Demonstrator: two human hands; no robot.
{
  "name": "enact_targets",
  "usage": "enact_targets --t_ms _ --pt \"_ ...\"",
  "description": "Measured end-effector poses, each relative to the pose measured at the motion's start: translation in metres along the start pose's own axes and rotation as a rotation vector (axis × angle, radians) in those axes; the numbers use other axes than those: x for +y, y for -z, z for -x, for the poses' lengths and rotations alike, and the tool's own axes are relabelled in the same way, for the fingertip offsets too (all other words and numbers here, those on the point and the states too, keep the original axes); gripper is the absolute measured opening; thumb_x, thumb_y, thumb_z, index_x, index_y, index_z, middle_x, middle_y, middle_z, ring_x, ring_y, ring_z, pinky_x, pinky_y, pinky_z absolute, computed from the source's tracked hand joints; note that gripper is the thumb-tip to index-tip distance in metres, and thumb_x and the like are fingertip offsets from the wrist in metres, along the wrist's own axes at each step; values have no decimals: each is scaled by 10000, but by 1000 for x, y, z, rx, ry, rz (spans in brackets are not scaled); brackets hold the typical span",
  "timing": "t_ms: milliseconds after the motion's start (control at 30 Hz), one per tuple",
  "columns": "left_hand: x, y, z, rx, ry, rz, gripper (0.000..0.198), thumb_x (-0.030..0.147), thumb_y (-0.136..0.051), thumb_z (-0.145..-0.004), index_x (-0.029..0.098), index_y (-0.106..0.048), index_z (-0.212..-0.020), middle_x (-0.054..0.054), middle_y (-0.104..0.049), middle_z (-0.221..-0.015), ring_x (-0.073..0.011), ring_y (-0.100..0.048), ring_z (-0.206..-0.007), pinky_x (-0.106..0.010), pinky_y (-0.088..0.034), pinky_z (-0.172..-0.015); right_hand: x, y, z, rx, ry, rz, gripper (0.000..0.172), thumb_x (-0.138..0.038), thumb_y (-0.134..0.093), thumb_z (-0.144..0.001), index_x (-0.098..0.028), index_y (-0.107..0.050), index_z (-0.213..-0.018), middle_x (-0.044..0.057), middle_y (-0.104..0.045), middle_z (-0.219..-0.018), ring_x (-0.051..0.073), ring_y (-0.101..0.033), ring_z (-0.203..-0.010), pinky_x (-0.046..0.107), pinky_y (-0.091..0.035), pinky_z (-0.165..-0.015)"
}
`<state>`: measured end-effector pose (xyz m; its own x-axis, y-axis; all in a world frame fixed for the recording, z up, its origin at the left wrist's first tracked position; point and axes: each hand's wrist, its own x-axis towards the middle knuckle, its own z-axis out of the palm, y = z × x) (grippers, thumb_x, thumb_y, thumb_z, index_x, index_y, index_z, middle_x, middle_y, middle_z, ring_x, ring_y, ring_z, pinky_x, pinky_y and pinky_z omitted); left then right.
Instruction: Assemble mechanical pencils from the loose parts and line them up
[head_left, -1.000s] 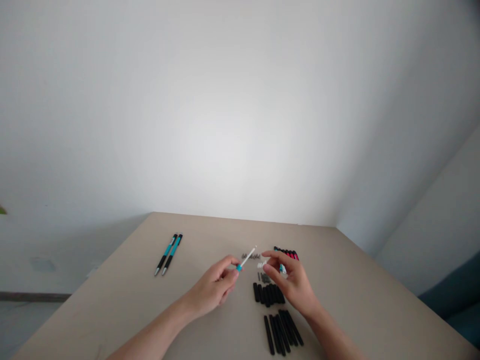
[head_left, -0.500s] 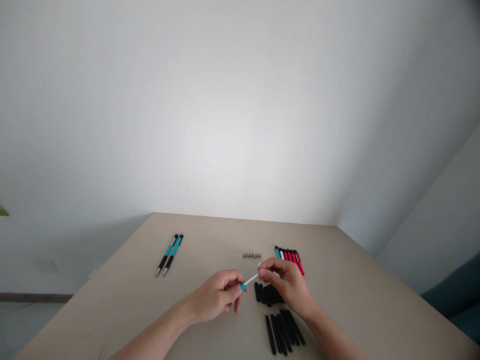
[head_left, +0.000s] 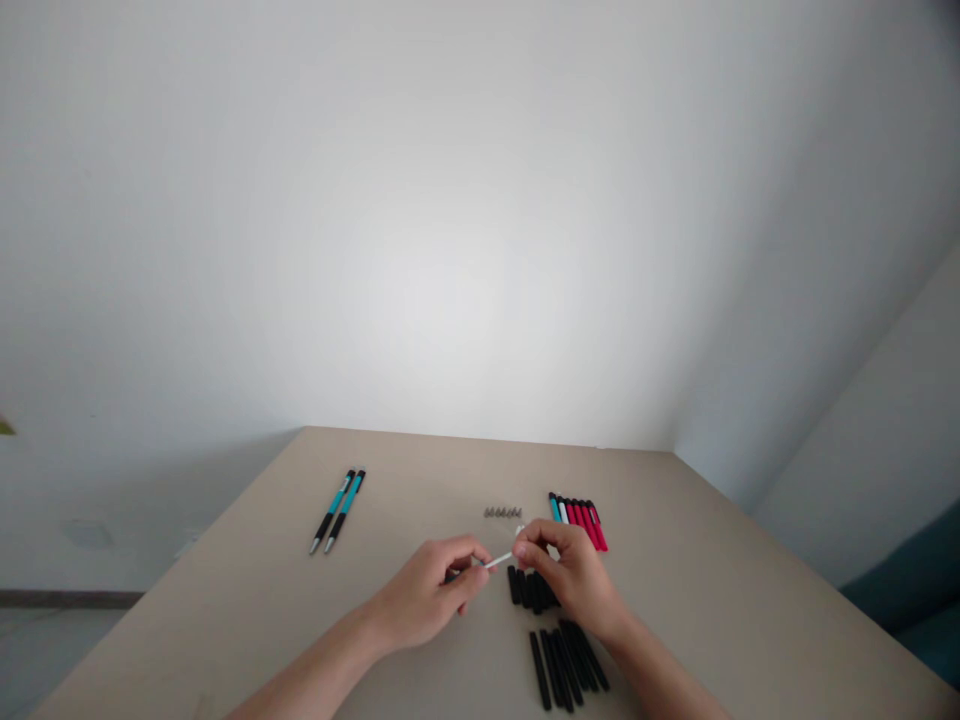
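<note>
Both hands meet above the beige worktop (head_left: 420,465), working on one slim white plastic rod (head_left: 499,559). The right hand (head_left: 566,575) pinches the rod's upper end between thumb and fingertips; the left hand (head_left: 435,592) has its thumb and fingers closed at the lower end. A bit of something dark shows among the left fingers, too hidden to identify. The rod slants upward from left to right, clear of the worktop.

Beyond the hands lies a short row of small grey metal coils (head_left: 503,512). Behind the right hand, a row of slender black-topped barrels (head_left: 582,512) includes one teal, one white and several pinkish red. Short black cylinders (head_left: 526,588) lie below the right hand, partly covered by it, and longer black sticks (head_left: 568,665) lie nearer the viewer. Well apart on the left, two teal pens with black grips and silver tips (head_left: 346,510) lie side by side.
</note>
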<state>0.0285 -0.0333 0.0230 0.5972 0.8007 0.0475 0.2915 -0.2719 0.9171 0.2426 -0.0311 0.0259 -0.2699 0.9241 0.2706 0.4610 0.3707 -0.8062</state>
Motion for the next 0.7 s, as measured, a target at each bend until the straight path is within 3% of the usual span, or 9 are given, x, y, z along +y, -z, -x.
enact_targets --t_ms 100,200,300,467,700 --pt "2 1 0 60 -4 -81 319 413 -421 -920 162 -587 -814 60 -434 -570 -101 -396 -540 -203 -288 -539 0 0 0 11 29 29 353 -442 -541 -850 -157 -632 -662 9 -600 -615 136 -514 -604 236 -395 -583" --pt "4 3 1 109 -26 -160 344 411 -403 -927 166 -563 -746 55 -430 -584 -105 -389 -561 -207 -270 -541 6 8 -3 128 20 150 376 -430 -462 -887 -160 -632 -688 16 -599 -620 141 -519 -597 241 -393 -576" --pt "2 4 1 131 -46 -212 356 409 -383 -934 164 -559 -745 49 -438 -604 -110 -391 -583 -211 -268 -555 17 21 -7 190 -56 353 260 -347 -488 -845 -172 -665 -771 20 -637 -657 152 -547 -594 251 -398 -582" --pt "-3 5 1 130 -50 -291 360 402 -346 -951 174 -554 -766 44 -443 -599 -115 -403 -566 -219 -262 -560 34 31 -10 100 -180 547 164 -217 -526 -737 -186 -675 -676 27 -663 -629 171 -601 -619 251 -403 -585" --pt "-3 4 3 115 -70 -430 320 370 -344 -960 201 -550 -783 29 -481 -595 -130 -450 -555 -224 -260 -552 43 20 -10 45 -219 566 138 -266 -615 -717 -176 -692 -646 45 -690 -650 178 -618 -631 238 -401 -563"
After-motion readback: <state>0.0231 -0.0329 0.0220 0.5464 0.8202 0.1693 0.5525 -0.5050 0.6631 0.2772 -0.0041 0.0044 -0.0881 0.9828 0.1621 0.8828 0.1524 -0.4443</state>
